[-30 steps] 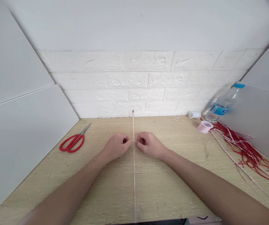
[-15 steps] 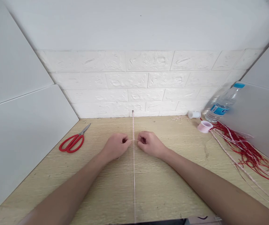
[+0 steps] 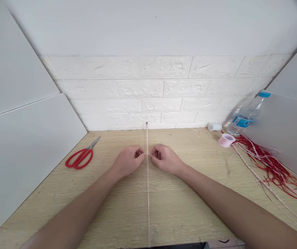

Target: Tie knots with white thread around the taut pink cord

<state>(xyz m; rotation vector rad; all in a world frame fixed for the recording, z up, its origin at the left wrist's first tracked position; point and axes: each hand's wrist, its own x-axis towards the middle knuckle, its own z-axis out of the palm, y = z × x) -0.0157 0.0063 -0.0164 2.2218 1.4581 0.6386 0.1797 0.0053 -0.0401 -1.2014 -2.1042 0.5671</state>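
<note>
A pale pink cord (image 3: pixel 148 197) runs taut from a small hole at the foot of the wall to the table's front edge. Its far stretch looks braided or knotted (image 3: pixel 147 140). On the left of the cord, my left hand (image 3: pixel 130 159) pinches a thin thread between thumb and forefinger; a loop of it shows below the palm. Just across, my right hand (image 3: pixel 166 158) grips thread in the same kind of pinch. A short span of thin thread (image 3: pixel 149 154) crosses the cord between the two fingertips. The ends inside the fingers are hidden.
Red-handled scissors (image 3: pixel 79 158) lie at the left. To the right are a pink thread spool (image 3: pixel 226 140), a white spool (image 3: pixel 214 127), a water bottle (image 3: pixel 244 117) and a heap of red cords (image 3: pixel 275 166). White panels stand on both sides.
Both hands have stayed almost in place, with only slight shifts of the fingers. My right fingertips are a touch closer to the cord. Nothing else has moved.
</note>
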